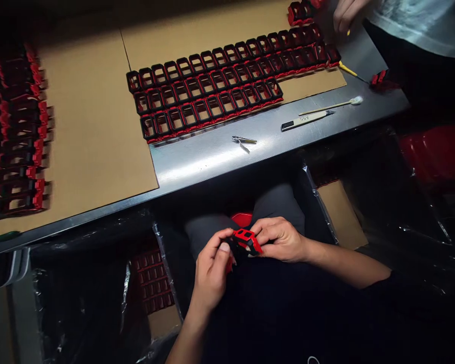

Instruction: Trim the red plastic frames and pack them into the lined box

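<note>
Above my lap, a small red and black plastic frame [246, 235] is held between both hands. My left hand [213, 265] pinches its left end with thumb and fingers. On the other end, the fingers of my right hand [280, 238] are closed round the part. Its underside is partly hidden by my fingers. Beyond my hands, rows of similar black and red frames [200, 108] stand on the cardboard [91, 126] covering the metal table [197, 162]. A nail clipper [244, 141] lies near the table's front edge.
Right of the clipper lie a craft knife [307, 120] and a cotton swab [329, 106]. A yellow-handled tool [349, 69] rests farther right, near a co-worker's hand [349, 15]. More frames [18, 136] fill the left side. Below the table, a plastic-lined box [155, 278] holds similar parts.
</note>
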The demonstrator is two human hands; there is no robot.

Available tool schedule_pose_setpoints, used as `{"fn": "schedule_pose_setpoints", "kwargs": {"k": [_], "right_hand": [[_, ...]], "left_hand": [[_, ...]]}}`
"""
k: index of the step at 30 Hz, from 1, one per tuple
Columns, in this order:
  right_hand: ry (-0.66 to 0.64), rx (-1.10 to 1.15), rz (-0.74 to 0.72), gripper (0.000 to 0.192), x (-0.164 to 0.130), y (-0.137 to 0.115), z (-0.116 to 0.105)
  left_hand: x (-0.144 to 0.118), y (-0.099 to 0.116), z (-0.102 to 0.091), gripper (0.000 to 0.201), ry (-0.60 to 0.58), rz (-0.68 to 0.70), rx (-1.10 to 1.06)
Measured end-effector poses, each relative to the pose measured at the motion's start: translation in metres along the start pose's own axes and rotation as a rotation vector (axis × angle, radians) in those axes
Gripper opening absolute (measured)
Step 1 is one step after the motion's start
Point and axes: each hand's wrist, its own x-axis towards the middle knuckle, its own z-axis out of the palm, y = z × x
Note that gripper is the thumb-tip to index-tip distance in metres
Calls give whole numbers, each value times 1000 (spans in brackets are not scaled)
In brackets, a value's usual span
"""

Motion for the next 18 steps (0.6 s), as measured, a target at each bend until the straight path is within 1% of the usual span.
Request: {"fn": "schedule_pose_setpoints", "kwargs": {"k": [2, 5, 9, 12, 15, 18], "right_hand": [[28, -8, -9, 9, 0, 2, 1], [27, -32, -16, 13, 1, 5, 1], [14, -44, -41, 13, 2, 8, 2], [12, 24, -18, 13, 2, 10, 2], [3, 127, 77, 12, 1, 9, 3], [-30, 309, 281, 16, 2, 7, 4]], "left_hand": [[-5, 2, -1, 47, 12, 103, 113], [-10, 3, 0, 55, 80, 235, 286], [-9, 1, 2, 58, 126, 316, 407], [-8, 1, 3, 57, 133, 334, 426], [-6, 2, 4, 55, 141, 326, 409], [-5, 2, 2, 54, 131, 355, 395]]}}
